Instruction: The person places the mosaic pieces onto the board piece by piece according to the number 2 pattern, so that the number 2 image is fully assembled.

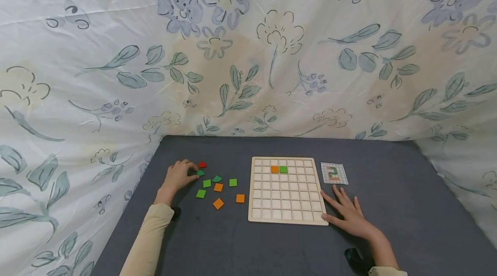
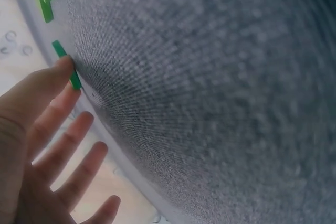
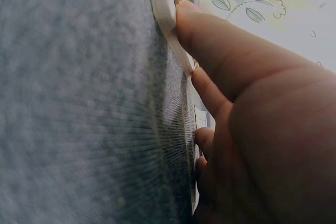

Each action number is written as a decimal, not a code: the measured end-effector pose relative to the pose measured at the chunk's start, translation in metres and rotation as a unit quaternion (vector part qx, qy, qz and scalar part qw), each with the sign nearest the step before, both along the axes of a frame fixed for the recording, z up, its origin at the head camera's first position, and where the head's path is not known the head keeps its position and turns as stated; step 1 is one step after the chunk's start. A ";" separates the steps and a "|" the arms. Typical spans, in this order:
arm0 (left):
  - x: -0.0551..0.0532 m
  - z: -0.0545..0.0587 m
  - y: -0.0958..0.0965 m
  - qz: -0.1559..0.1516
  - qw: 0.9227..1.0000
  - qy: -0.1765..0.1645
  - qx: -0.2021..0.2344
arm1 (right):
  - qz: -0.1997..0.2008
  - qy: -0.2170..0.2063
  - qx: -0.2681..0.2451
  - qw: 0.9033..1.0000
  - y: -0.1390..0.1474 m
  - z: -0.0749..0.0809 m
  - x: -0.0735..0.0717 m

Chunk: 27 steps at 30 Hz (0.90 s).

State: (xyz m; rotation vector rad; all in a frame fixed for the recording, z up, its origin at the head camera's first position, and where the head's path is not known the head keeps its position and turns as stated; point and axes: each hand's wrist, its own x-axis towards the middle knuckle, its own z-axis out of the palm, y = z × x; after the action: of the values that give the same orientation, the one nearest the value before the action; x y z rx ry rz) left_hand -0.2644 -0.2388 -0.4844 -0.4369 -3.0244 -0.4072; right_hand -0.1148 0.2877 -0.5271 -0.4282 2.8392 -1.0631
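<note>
Over at the left, my left hand [image 1: 177, 177] pinches a small dark green tile [image 1: 200, 173] between thumb and index finger. The left wrist view shows the thumb [image 2: 55, 72] across that tile, the other fingers spread out. My right hand [image 1: 351, 219] lies spread at the right side of a wooden grid board [image 1: 287, 223], its thumb and index finger touching the frame. One orange tile [image 1: 275, 169] and one light green tile [image 1: 283, 169] sit side by side in the board's upper cells.
Loose tiles lie between left hand and board: a red one [image 1: 202, 164], another dark green one [image 1: 217, 179], light green squares [image 1: 233, 182] and orange squares [image 1: 240, 198]. A printed pattern card [image 1: 334, 174] rests right of the board. A floral cloth [image 1: 248, 51] hangs behind the dark table.
</note>
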 end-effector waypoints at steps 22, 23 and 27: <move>-0.002 0.002 0.031 -0.025 0.999 0.029 0.009 | 0.002 0.002 -0.002 1.000 0.000 0.002 -0.001; -0.003 0.002 0.033 -0.025 0.999 0.030 0.008 | 0.002 0.000 -0.002 1.000 0.000 0.002 -0.001; -0.004 0.004 0.041 -0.029 0.999 0.027 0.002 | 0.002 -0.005 -0.003 1.000 0.000 0.001 -0.001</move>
State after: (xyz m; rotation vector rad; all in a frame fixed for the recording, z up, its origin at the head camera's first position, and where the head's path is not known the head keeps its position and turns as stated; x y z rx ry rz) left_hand -0.2687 -0.1977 -0.4808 -0.5282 -2.9639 -0.3980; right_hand -0.1155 0.2880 -0.5261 -0.4268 2.8273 -1.0696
